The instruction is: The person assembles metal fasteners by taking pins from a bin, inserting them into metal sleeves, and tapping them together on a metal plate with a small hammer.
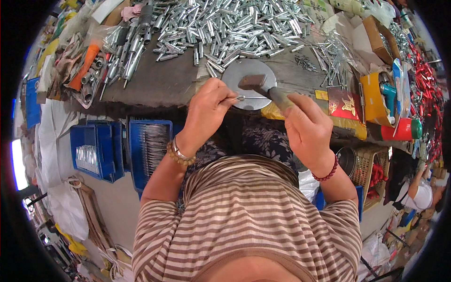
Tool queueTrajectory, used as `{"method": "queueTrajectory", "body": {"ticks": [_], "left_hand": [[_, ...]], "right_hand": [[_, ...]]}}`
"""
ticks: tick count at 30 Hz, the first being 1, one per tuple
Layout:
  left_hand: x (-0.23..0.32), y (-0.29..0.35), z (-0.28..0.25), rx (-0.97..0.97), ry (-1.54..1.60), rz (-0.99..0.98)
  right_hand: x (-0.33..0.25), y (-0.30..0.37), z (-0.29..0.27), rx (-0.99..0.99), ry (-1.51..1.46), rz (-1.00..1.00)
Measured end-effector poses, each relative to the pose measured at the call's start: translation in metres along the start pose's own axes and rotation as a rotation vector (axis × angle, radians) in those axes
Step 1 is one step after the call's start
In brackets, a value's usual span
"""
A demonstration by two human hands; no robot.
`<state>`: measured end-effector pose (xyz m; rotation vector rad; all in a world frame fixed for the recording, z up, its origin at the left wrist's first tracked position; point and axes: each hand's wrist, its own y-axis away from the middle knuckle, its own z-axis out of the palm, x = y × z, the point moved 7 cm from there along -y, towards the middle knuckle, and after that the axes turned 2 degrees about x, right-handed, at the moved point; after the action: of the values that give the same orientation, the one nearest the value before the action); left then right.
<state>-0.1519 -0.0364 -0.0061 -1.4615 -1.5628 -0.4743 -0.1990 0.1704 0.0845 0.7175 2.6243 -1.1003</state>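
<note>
Left hand (pixel 209 104) tight on a metal rod (pixel 253 97), right hand (pixel 307 127) firm round a hammer (pixel 278 97) — gold-lettered red card (pixel 340 104) nearby.

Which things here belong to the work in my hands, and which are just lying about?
Apparently in use:
- hammer, in your right hand
- thin metal rod, in your left hand
- round metal plate beneath

Seemingly just lying about:
- red packet
- orange object
- red-and-green container

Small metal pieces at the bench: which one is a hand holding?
The piece whose thin end reaches over the round plate, pinched by the left hand; the other pieces lie unheld.
</note>
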Motion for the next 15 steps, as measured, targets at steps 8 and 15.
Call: {"method": "queueTrajectory", "body": {"ticks": [8, 15], "left_hand": [[0.005, -0.002, -0.001, 0.016, -0.052, 0.081], [0.000, -0.001, 0.001, -0.009, 0.014, 0.001]], "right_hand": [[0.002, 0.002, 0.014, -0.224, 0.064, 0.010], [0.003, -0.001, -0.004, -0.075, -0.121, 0.069]]}}
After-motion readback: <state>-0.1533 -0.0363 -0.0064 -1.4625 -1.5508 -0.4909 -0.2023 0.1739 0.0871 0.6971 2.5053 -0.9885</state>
